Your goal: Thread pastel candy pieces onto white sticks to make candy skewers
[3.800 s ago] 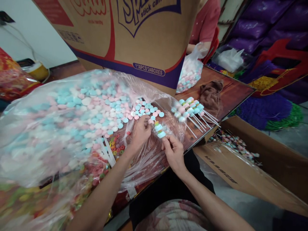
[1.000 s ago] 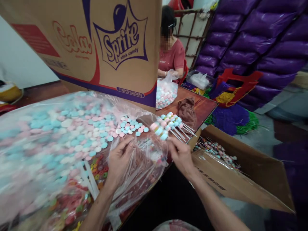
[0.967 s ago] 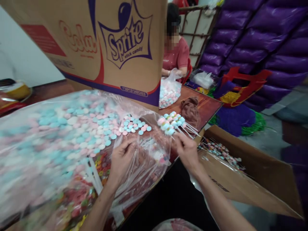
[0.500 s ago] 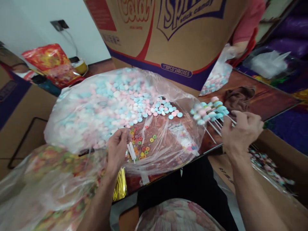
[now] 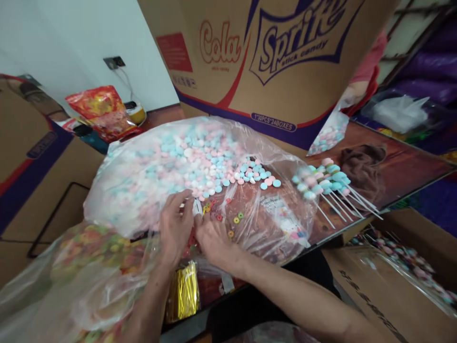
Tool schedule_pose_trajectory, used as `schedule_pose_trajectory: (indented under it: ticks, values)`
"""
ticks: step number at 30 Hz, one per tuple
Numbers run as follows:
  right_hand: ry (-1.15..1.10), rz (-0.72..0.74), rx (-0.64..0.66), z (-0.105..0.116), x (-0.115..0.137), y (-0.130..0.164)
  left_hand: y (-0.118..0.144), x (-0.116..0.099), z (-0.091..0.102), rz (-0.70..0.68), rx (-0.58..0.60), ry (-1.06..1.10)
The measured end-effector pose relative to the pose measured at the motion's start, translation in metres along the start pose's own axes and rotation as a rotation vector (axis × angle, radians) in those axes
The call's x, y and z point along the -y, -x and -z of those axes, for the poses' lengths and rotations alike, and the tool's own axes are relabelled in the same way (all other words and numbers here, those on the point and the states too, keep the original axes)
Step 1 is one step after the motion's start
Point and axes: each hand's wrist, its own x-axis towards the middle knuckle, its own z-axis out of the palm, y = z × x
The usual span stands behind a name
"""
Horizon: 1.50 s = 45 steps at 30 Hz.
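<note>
My left hand (image 5: 176,221) is closed around a few short white sticks (image 5: 197,206), whose ends show beside its fingertips. Bent at the fingers, my right hand (image 5: 214,238) meets the left one just over the small ring candies (image 5: 238,217); whatever it pinches is hidden. Behind both hands bulges a clear plastic bag (image 5: 143,166) of pink, blue and white candies, some spilling from its mouth as loose candies (image 5: 252,170). To the right lies a pile of candy sticks (image 5: 330,183), pastel candies at one end and white sticks pointing toward me.
A big Sprite/Cola carton (image 5: 228,85) stands behind the bag. Gold twist ties (image 5: 187,290) lie at the front edge, beside a bag of ring candies (image 5: 93,262). An open carton (image 5: 389,286) with finished-looking sticks sits lower right. A brown cloth (image 5: 364,164) lies at right.
My right hand has left the candy-stick pile and come across to my left hand. The candy sticks now lie on the table without a hand on them. The view has shifted slightly.
</note>
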Motion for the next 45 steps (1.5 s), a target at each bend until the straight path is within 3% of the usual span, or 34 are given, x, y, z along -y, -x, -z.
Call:
schedule_pose_trajectory:
  ticks: [4,7,10,13,18,24,28,30,32,34,37,41,43,45]
  values:
    - [-0.21,-0.15,0.076,-0.005,-0.009,-0.006,-0.033,-0.003,-0.012,-0.281,0.234,-0.486]
    - [-0.392,-0.198,0.046,0.0,-0.021,-0.009,-0.049,-0.002,-0.02,-0.323,0.392,-0.787]
    - [-0.534,-0.183,0.029,0.009,-0.031,-0.003,-0.054,0.004,-0.02,-0.333,0.447,-0.934]
    - [-0.662,-0.164,0.027,0.018,-0.043,0.013,-0.055,0.012,-0.015,-0.361,0.47,-0.943]
    - [-0.762,-0.187,-0.009,0.026,-0.077,0.036,-0.059,0.021,-0.013,-0.257,0.481,-0.716]
    - [-0.786,-0.283,-0.243,0.028,-0.125,0.033,-0.039,0.015,-0.02,-0.072,0.574,-0.086]
    - [-0.958,-0.336,-0.302,0.026,-0.131,0.024,-0.02,0.0,-0.007,0.154,0.604,0.364]
    - [-1.077,-0.366,-0.274,0.022,-0.127,0.021,-0.011,-0.006,-0.003,0.178,0.597,0.448]
    - [-1.129,-0.382,-0.257,0.016,-0.122,0.02,0.0,-0.01,-0.005,0.08,0.588,0.341]
    - [-1.106,-0.369,-0.266,0.01,-0.119,0.02,0.01,-0.013,-0.012,-0.111,0.553,0.107]
    - [-1.043,-0.33,-0.329,0.009,-0.12,0.022,0.021,-0.024,-0.02,-0.446,0.397,-0.175]
    - [-1.075,-0.362,-0.382,0.022,-0.123,0.023,0.033,-0.046,-0.024,-0.898,0.185,-0.262]
    - [-1.129,-0.395,-0.339,0.026,-0.122,0.02,0.04,-0.051,-0.03,-1.042,0.198,-0.236]
    - [-1.145,-0.384,-0.294,0.025,-0.118,0.014,0.047,-0.047,-0.04,-1.032,0.281,-0.219]
